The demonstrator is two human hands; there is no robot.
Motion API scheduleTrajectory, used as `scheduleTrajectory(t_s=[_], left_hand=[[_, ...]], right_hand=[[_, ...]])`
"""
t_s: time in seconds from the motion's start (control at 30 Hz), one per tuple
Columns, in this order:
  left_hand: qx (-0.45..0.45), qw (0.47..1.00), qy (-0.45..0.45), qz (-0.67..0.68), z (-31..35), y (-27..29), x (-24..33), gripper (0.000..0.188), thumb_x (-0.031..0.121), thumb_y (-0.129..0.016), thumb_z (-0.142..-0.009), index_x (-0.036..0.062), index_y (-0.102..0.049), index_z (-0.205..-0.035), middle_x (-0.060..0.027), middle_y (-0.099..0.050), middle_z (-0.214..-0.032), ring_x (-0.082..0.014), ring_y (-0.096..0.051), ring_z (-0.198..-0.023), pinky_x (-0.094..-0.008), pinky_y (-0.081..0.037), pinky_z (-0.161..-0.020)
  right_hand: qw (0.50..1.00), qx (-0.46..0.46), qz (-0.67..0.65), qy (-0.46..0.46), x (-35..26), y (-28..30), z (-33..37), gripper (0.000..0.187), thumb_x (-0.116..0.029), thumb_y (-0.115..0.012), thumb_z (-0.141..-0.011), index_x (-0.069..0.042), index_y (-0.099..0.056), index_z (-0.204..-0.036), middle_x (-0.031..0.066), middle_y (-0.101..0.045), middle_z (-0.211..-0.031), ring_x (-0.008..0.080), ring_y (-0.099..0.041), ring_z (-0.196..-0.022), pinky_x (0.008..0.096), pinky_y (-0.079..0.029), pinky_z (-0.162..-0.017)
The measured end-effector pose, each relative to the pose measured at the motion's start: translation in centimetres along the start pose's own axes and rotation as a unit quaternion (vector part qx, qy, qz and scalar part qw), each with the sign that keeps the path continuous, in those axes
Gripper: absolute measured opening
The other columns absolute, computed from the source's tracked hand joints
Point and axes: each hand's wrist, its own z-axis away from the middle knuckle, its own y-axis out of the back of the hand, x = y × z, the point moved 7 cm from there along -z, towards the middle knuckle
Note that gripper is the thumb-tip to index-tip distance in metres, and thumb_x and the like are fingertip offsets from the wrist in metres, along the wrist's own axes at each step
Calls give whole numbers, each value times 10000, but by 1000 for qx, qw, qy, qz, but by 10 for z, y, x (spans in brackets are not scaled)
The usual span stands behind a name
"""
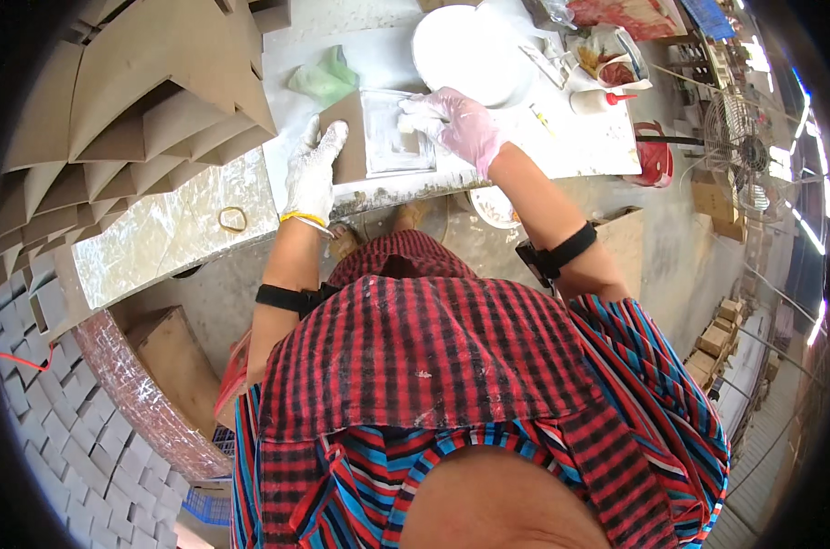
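Note:
A brown board box (348,157) rests near the front edge of the white worktable, a pale frame-like panel (388,163) with smeared white coating beside its brown face. My left hand (311,174), in a white knit glove with a yellow band at the wrist, grips the box's left side, thumb over its edge. Over the panel, my right hand (452,126) wears a thin pinkish plastic glove with whitened fingertips. Its fingers are bent together at the panel's surface; what they hold, if anything, is hidden. A crumpled green cloth (325,77) lies just behind the box.
Stacked brown board boxes (159,110) crowd the left. Behind my right hand stands a large white bucket (465,55); a white squeeze bottle (591,101) with a red tip lies farther right. A rubber band (233,220) lies on the left tabletop. A fan (735,133) stands at right.

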Motion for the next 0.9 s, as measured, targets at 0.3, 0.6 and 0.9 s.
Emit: scheduleTrajectory(t_s=[0.3,0.6,0.9], left_hand=[[-52,995,3,87,-19,8,-24,656,195,-667,-829,-57,-337,-1337,-113,-517,-1232,-155,-496,-1106,-258,-377,-950],[-58,990,24,127,-24,14,-34,631,207,-654,-843,-43,-349,-1335,-110,-497,-1253,-149,-481,-1114,-263,-380,-951],[-66,987,15,148,-27,25,-46,606,213,-631,-858,-32,-354,-1338,-119,-480,-1274,-167,-470,-1131,-278,-371,-967]], right_hand=[[986,-56,-154,-40,25,-31,8,210,27,-530,-806,-5,-598,-1002,124,-609,-970,220,-588,-941,329,-496,-786],[996,-68,-50,6,5,-42,13,280,82,-564,-749,-43,-633,-990,109,-649,-917,211,-607,-880,287,-464,-838],[980,-13,-199,-13,-6,-76,-13,235,-63,-603,-799,-61,-612,-1034,138,-604,-1057,210,-575,-976,291,-460,-823]])
